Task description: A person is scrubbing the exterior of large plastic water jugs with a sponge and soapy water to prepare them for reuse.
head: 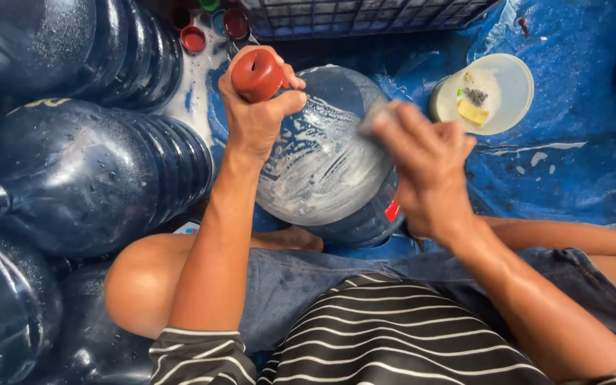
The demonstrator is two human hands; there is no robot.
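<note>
Between your knees, the soapy blue water jug (322,164) lies tilted, your left hand (254,107) clamped on its red-capped neck (257,73), your right hand (425,167) pressing a scrub pad (373,114) against it; judged bulky, stiff, slippery, so grip the neck.
</note>
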